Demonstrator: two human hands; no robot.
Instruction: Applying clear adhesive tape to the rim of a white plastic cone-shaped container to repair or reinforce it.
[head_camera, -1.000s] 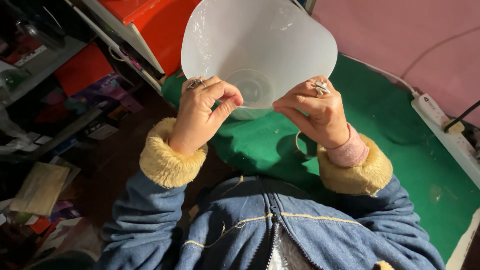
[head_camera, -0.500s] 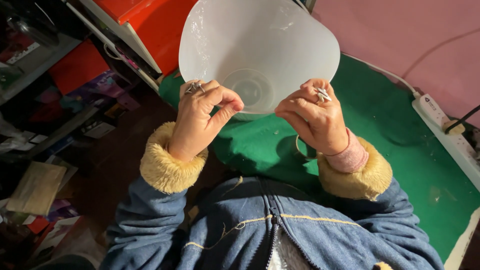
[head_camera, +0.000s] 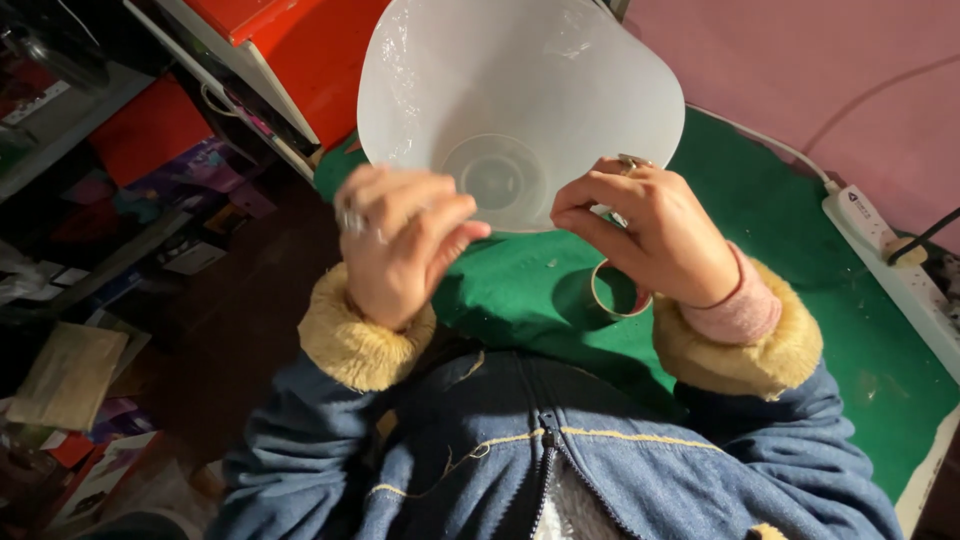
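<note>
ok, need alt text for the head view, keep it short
Seen from above, a person in a blue denim jacket holds a translucent white cone-shaped shade by its narrow end, left hand and right hand gripping either side. Below lies a green mat with a tape roll; a white power strip sits at right.

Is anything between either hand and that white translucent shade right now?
Nothing visible. The left hand and right hand both have fingers at the near rim of the white shade, held above the green mat. A tape roll lies below, clear of it.
</note>
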